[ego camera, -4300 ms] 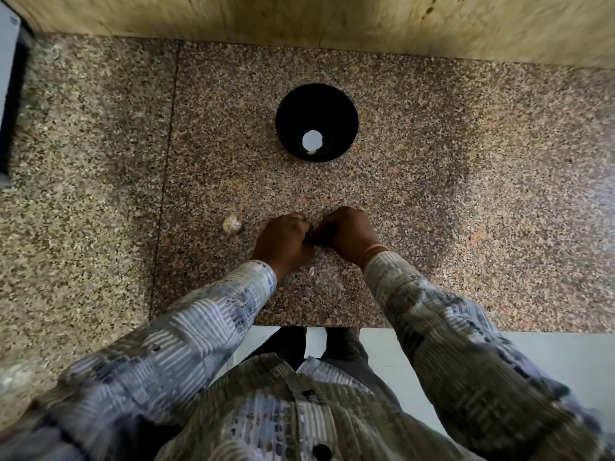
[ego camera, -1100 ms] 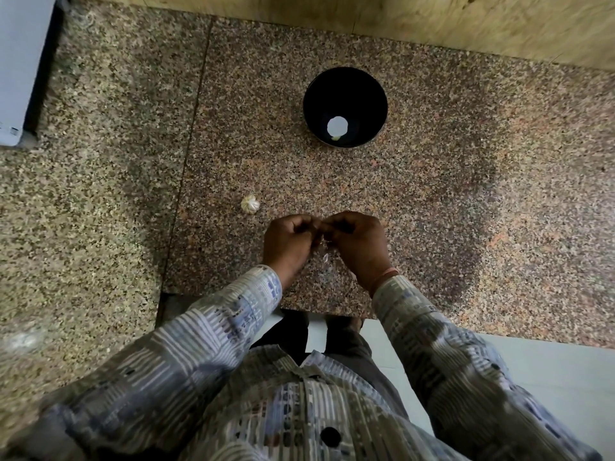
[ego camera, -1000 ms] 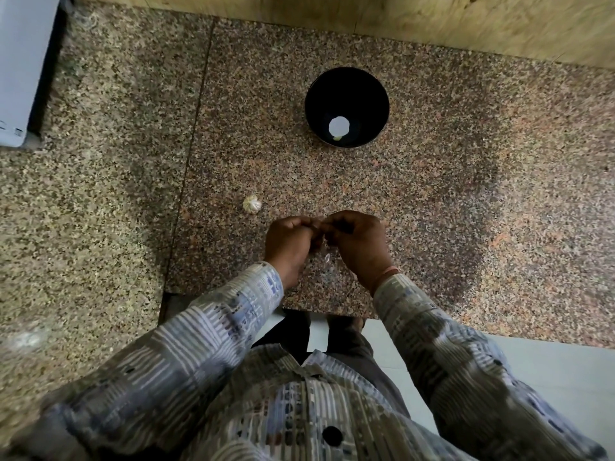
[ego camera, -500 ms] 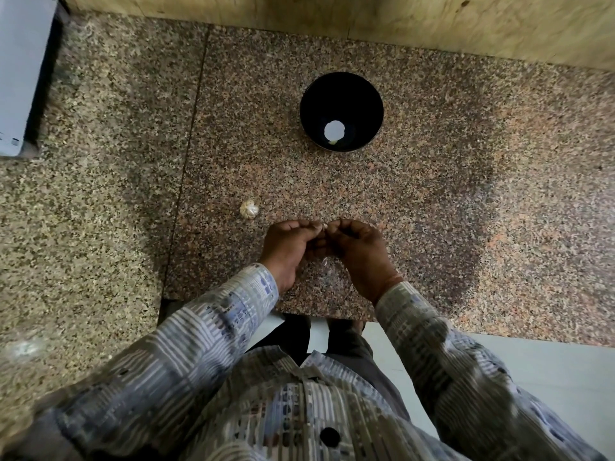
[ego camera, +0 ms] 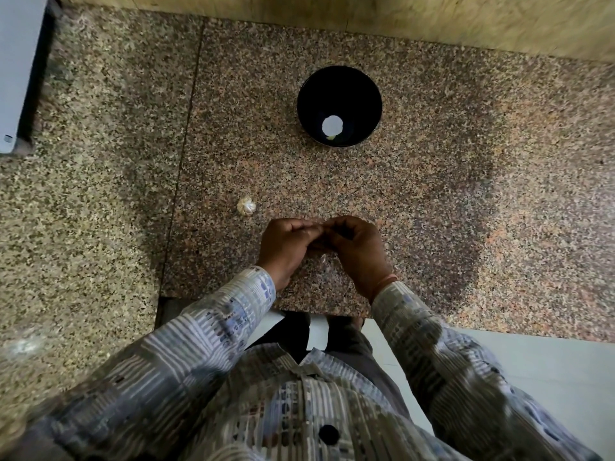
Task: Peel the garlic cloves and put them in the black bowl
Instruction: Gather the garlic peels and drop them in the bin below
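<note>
My left hand (ego camera: 287, 245) and my right hand (ego camera: 356, 245) meet fingertip to fingertip low over the granite counter, fingers curled around a small garlic clove that is almost wholly hidden between them. Thin bits of pale skin (ego camera: 323, 261) lie on the counter just under the hands. A garlic bulb (ego camera: 246, 205) sits on the counter up and to the left of my left hand. The black bowl (ego camera: 352, 91) stands farther back, with a bright round reflection and a small pale clove (ego camera: 332, 137) at its bottom.
The granite counter (ego camera: 466, 201) ends in a front edge just below my wrists. A yellowish wall (ego camera: 366, 15) runs behind the bowl. A white appliance (ego camera: 16, 71) stands at the far left. Pale floor (ego camera: 549, 367) shows below the edge.
Both hands stay together on the clove, fingers shifting slightly. The view has drifted a little; bowl and bulb have not moved on the counter.
</note>
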Demonstrator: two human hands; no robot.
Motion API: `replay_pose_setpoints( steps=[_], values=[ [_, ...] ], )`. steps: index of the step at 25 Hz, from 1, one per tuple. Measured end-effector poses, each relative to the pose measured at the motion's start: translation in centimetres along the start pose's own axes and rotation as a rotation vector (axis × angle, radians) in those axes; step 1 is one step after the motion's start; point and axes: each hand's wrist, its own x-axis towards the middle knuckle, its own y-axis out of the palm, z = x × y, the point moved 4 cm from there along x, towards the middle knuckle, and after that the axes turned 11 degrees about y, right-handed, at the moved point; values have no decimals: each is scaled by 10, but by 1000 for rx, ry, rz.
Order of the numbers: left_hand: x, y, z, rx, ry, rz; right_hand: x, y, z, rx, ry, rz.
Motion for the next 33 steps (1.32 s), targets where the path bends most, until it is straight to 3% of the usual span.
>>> replay_pose_setpoints(
  steps=[3,6,9,13,20,26,30,33],
  values=[
    [0,1,-1,-74,-103,-46,0,1,-2,-67,-35,-102],
    [3,1,-1,-120,-151,-4,0,4,-7,281,85,-10],
    [2,2,-1,-164,-148,-12,-1,4,-7,367,116,66],
    [2,2,4,-246,-181,-34,2,4,-4,179,49,42],
    [3,2,6,-272,-222,-49,6,-4,10,-630,-166,-128],
    [2,2,5,-192,-182,-20,3,-12,19,-421,-114,-172],
    [-1,5,4,-122,-130,49,10,-8,20,-470,-83,-63],
    [0,2,7,-32,-63,48,18,-6,23,-519,-26,-97]
  ],
)
